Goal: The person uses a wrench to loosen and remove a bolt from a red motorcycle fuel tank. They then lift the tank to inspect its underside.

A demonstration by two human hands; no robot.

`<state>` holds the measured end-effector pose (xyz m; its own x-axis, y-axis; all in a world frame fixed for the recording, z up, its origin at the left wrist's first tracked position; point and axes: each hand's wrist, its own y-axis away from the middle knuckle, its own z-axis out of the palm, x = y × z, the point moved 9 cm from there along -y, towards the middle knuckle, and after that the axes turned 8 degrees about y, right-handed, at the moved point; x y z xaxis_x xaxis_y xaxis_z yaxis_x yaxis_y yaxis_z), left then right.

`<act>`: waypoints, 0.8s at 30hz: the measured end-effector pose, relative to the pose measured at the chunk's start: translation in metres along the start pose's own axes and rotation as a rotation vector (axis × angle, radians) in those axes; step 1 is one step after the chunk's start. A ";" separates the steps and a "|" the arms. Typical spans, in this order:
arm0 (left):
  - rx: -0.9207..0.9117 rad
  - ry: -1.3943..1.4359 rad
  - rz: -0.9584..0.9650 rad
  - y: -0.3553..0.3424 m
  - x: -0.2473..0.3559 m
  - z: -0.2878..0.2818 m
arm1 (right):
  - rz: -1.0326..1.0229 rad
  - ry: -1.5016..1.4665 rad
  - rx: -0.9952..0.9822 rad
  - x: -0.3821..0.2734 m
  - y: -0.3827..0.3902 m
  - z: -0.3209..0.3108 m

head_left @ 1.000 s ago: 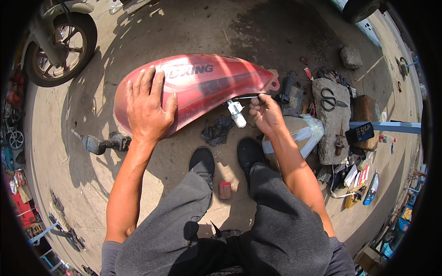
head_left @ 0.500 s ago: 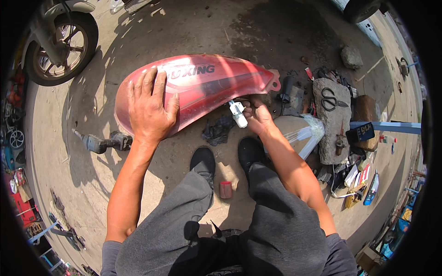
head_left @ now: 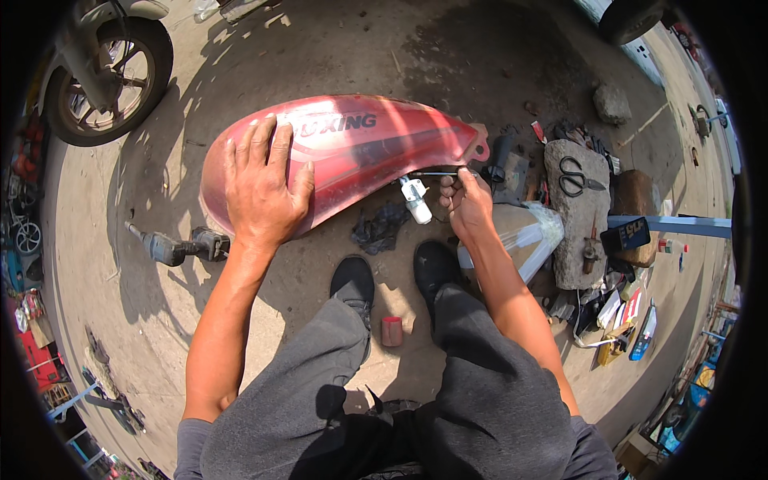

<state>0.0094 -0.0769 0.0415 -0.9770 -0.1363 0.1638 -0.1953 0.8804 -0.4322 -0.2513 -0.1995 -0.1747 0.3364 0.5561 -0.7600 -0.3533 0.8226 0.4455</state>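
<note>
Sunlit bare ground (head_left: pixel 152 320) carries everything, patched with shadow. Largest on it is the red fuel tank (head_left: pixel 344 164), lying ahead of the person's black shoes (head_left: pixel 353 282), one flank turned up. It is broad and rounded at the left, tapering rightward to a tab with a hole; its paint looks faded and scuffed, crossed by a dark stripe, black lettering and bands of sunlight. Right of it lies a rough stone slab (head_left: pixel 574 228), and below its left end a grey power tool (head_left: pixel 170 250). The left hand (head_left: pixel 268 196) rests on the tank's broad end, fingers spread and gripping nothing. The right hand (head_left: pixel 470 210) is beside the narrow end, fingers drawn together. Black-handled scissors (head_left: pixel 590 184) lie on the slab. A white fitting (head_left: pixel 416 200) hangs at the tank's lower edge, and a red cup (head_left: pixel 391 330) stands between the legs. Slimmest is a metal rod (head_left: pixel 436 174), pinched in the right fingers, reaching toward that edge above the fitting.
</note>
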 end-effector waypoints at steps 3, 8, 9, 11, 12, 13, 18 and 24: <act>0.001 0.002 0.000 -0.001 0.002 -0.001 | -0.061 0.060 0.016 -0.010 0.006 0.001; -0.003 0.001 -0.006 0.000 0.000 0.001 | -0.091 0.112 0.025 -0.015 0.010 0.005; -0.004 -0.003 -0.003 0.001 -0.001 0.001 | -0.085 0.119 0.034 -0.015 0.009 0.005; -0.003 -0.003 0.000 0.001 0.000 0.001 | -0.073 0.132 0.051 -0.016 0.008 0.004; -0.002 0.000 0.000 0.000 0.000 0.001 | -0.065 0.124 0.048 -0.016 0.007 0.004; 0.000 0.003 0.001 0.000 0.000 0.001 | -0.058 0.115 0.046 -0.016 0.007 0.004; 0.003 -0.001 0.000 0.000 0.000 -0.001 | -0.053 0.025 -0.003 -0.008 0.002 0.003; 0.004 0.006 -0.001 0.000 0.000 -0.001 | 0.091 -0.244 -0.104 0.032 -0.013 -0.004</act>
<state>0.0094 -0.0765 0.0426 -0.9763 -0.1347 0.1693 -0.1967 0.8782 -0.4359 -0.2396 -0.1929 -0.2065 0.4952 0.6500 -0.5765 -0.4751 0.7581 0.4467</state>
